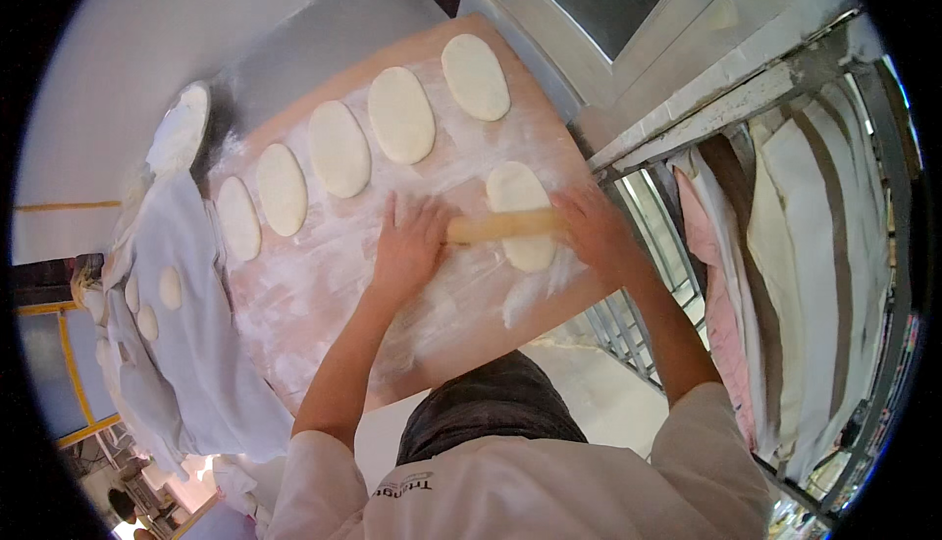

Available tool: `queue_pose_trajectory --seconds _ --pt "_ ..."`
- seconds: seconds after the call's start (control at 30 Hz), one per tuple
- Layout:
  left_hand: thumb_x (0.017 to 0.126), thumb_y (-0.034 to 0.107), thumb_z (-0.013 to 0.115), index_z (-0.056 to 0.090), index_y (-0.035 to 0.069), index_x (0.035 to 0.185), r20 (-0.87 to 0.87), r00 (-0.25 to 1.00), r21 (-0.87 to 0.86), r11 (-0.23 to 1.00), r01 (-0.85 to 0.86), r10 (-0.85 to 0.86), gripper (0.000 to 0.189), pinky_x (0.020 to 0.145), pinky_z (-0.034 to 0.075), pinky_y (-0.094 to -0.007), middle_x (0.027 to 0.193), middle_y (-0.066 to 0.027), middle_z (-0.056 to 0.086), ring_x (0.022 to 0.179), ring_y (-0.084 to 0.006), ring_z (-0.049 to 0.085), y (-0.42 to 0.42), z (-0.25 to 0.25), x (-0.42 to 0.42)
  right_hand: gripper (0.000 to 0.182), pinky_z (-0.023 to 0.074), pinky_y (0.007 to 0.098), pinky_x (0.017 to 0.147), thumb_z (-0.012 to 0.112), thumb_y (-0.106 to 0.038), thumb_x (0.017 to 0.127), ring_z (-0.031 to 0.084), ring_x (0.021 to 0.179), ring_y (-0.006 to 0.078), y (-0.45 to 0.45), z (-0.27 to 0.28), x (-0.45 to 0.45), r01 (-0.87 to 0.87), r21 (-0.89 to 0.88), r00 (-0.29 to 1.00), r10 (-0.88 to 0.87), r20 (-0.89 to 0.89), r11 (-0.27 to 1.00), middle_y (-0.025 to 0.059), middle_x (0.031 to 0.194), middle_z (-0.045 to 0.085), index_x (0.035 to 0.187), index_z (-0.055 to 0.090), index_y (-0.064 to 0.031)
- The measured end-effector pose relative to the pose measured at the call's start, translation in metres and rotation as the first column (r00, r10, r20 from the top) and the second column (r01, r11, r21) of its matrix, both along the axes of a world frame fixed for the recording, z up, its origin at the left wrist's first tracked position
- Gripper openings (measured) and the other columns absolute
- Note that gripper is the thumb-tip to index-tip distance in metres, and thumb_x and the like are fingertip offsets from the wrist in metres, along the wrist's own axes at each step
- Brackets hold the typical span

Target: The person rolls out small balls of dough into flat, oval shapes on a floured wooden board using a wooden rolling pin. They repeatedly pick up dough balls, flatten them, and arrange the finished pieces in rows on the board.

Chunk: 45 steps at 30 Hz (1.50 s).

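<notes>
A wooden rolling pin (504,226) lies across the middle of a flat oval of dough (528,253) on a floured board (331,260). My left hand (414,235) is at the pin's left end, its fingers partly spread and blurred; whether it grips the pin is unclear. At the right end, my right hand (592,227) is curled over the pin. Several more dough ovals, among them the one at the top (475,77) and a large one beside it (402,115), form a slanting row along the board's far side, beyond my hands.
Left of the board, a pale cloth (213,349) carries several small dough pieces (170,288), with a flour-covered container (180,128) above it. A metal rack (736,135) holding folded cloths (802,246) stands close on the right. A metal appliance (581,25) borders the far right corner.
</notes>
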<state>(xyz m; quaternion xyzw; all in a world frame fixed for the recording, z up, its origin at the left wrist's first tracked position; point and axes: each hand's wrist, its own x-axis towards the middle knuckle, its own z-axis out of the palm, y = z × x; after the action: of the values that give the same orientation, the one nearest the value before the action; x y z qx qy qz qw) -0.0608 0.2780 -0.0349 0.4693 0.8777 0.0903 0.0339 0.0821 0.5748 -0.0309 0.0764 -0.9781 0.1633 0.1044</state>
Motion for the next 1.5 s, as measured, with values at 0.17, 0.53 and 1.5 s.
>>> queue_pose_trajectory --seconds 0.17,0.53,1.5 --pt "0.091 0.045 0.054 0.041 0.010 0.145 -0.269 0.923 0.198 0.954 -0.225 0.274 0.066 0.114 0.015 -0.0655 0.154 -0.0143 0.033 0.148 -0.0334 0.020 0.058 -0.018 -0.085 0.057 0.0355 0.0487 0.110 0.067 -0.025 0.084 0.048 0.126 0.0375 0.030 -0.017 -0.109 -0.002 0.079 0.988 0.014 -0.151 0.997 0.0189 0.132 0.053 0.133 0.052 -0.0019" --pt "0.079 0.036 0.072 0.039 0.006 0.144 0.125 0.979 -0.118 0.982 -0.144 0.159 0.079 0.114 0.023 -0.0616 0.148 -0.0140 0.041 0.142 -0.0351 0.033 0.012 0.018 0.050 0.073 0.0260 0.0582 0.112 0.074 -0.024 0.073 0.043 0.132 0.0394 0.010 -0.020 0.022 0.066 -0.050 0.996 -0.063 0.060 0.997 0.0204 0.139 0.047 0.138 0.048 -0.0038" --pt "0.074 0.008 0.073 0.059 0.009 0.126 0.260 0.876 0.165 0.874 -0.456 0.407 0.054 0.104 0.041 -0.0444 0.120 -0.0110 0.062 0.117 -0.0308 0.055 -0.252 0.033 0.037 0.058 0.0383 0.0430 0.108 0.068 -0.019 0.086 0.046 0.130 0.0362 -0.199 -0.001 -0.057 -0.277 -0.432 0.925 0.360 0.122 0.858 0.0210 0.139 0.049 0.136 0.048 0.0007"
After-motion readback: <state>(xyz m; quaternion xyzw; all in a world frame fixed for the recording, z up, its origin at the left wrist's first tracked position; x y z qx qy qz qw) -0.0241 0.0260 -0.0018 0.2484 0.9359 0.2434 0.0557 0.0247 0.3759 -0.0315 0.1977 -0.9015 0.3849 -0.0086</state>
